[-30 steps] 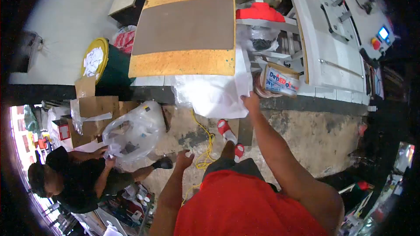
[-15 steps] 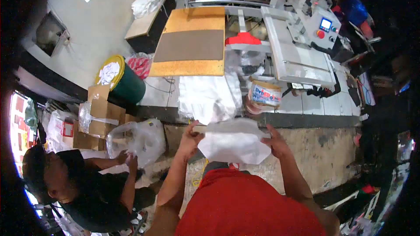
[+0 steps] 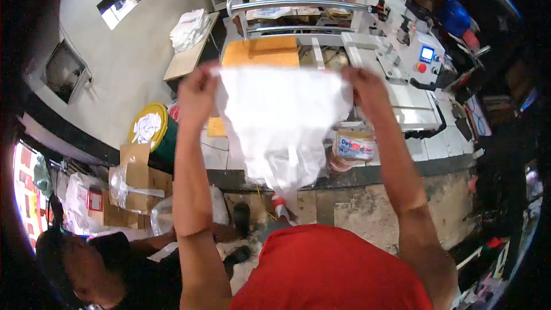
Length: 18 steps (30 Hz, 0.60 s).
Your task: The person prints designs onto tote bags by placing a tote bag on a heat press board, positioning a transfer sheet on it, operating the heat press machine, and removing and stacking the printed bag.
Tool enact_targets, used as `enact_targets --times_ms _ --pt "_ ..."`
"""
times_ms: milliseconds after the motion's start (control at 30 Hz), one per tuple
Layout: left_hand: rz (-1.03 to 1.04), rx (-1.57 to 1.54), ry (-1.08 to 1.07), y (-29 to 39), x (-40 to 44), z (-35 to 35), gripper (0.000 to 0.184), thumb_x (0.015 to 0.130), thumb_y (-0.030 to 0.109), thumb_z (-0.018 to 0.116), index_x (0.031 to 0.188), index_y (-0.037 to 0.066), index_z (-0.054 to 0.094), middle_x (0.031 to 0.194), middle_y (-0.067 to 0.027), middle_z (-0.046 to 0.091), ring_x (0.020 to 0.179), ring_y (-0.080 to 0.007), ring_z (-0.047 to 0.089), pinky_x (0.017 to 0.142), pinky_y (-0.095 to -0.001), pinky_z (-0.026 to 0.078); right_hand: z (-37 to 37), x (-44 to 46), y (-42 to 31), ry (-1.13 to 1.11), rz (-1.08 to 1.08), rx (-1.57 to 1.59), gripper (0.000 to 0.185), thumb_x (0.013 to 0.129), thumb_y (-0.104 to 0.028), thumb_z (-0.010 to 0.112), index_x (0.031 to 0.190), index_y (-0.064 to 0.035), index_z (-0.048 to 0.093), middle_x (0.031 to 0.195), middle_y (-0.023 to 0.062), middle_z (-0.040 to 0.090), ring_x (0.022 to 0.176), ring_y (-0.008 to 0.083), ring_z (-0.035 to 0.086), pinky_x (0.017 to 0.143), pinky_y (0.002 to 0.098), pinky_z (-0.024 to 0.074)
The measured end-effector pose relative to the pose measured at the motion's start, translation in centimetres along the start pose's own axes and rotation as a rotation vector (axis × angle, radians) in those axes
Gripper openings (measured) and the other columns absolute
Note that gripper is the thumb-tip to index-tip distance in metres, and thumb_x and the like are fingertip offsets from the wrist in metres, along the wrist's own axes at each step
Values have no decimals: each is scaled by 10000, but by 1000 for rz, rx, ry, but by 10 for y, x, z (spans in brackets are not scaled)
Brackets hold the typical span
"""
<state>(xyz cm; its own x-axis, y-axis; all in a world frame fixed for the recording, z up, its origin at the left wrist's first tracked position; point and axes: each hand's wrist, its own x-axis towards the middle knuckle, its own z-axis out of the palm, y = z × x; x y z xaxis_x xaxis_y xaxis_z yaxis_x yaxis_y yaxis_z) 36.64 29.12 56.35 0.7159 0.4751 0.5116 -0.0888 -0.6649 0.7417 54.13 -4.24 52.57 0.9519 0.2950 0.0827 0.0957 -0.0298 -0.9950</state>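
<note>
My left hand [image 3: 198, 93] pinches the left upper corner of a white cloth piece [image 3: 281, 97]. At the opposite corner my right hand [image 3: 367, 93] grips its edge, fingers closed. The cloth is spread between both hands and hangs down in front of the press. Behind it shows part of a yellow-orange board [image 3: 261, 51]; the grey pad seen on it before is hidden. Below the cloth's lower part, a pile of white material with clear plastic [image 3: 287, 172] sits at the platform edge. Where the cloth ends and the pile starts, I cannot tell exactly.
The press has a metal bar [image 3: 298, 4] and a control box [image 3: 426, 60] at right. A printed tub [image 3: 354, 146] stands on the tiled platform. At left are a green bin with a yellow rim [image 3: 166, 116], cardboard boxes [image 3: 143, 181] and a seated person [image 3: 115, 264].
Both my hands have moved up and forward, carrying the white cloth from near my body to over the board. The cloth has opened out. The view has shifted slightly.
</note>
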Motion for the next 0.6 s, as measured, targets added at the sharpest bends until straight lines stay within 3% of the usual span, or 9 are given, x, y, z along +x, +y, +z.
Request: enact_targets --times_ms 33,200,300,333,367,400,433,467,600 --pt "76 17 189 -5 35 -10 255 902 101 632 1131 -10 626 914 -51 658 806 -87 570 731 -251 473 17 7 -59 118 -203 -517 279 944 -290 603 1098 -69 675 922 6 662 757 136 595 704 296 487" --pt "1164 -30 923 73 114 -76 345 936 -4 465 1277 -42 429 1182 -141 578 938 -190 578 847 -276 476 85 40 -173 555 -1397 26 263 940 -89 598 1199 -46 610 1113 74 665 1017 153 609 911 302 469" --pt "782 -141 961 -26 132 -37 345 858 37 545 1198 -26 554 1155 -204 601 1092 -332 584 952 -412 467 127 84 -122 590 -1399 -132 300 930 1 570 1229 -29 572 1100 84 668 1007 162 615 920 326 474" --pt "686 56 819 -80 132 -8 369 846 37 543 1208 -31 537 1157 -228 584 1114 -367 565 963 -441 455 143 103 -74 496 -722 -224 224 881 -124 619 1098 -76 641 976 96 696 893 188 665 823 338 510" --pt "407 537 449 -128 119 11 398 837 48 540 1219 -60 512 1129 -266 550 1081 -426 542 951 -478 442 150 142 -2 383 -740 -390 196 855 -109 607 1043 -61 636 984 157 686 928 281 675 824 376 519" --pt "412 629 431 -164 108 50 446 846 61 501 1289 72 553 1064 -266 534 1026 -452 528 926 -484 450 159 148 43 192 -497 -777 137 850 -102 571 944 -45 654 976 196 674 916 367 657 796 428 525" --pt "-102 496 -83 -198 81 70 507 841 87 506 1341 164 548 1061 -257 563 1053 -422 555 906 -475 470 166 161 122 47 -275 -814 152 843 -94 540 891 -41 674 940 204 676 907 397 649 790 468 516" --pt "-245 616 -377 -239 56 86 518 835 116 522 1352 151 534 1057 -236 573 1022 -403 574 883 -457 488 167 151 160 -205 -63 -866 170 831 -88 532 892 -50 687 922 199 682 900 398 651 818 484 506" --pt "-244 544 -368 -308 -14 104 529 818 142 524 1346 120 523 1083 -218 590 1020 -369 584 860 -532 457 180 95 242 -4 -176 -702 191 844 -108 570 990 -72 688 852 167 685 857 359 652 805 465 502"
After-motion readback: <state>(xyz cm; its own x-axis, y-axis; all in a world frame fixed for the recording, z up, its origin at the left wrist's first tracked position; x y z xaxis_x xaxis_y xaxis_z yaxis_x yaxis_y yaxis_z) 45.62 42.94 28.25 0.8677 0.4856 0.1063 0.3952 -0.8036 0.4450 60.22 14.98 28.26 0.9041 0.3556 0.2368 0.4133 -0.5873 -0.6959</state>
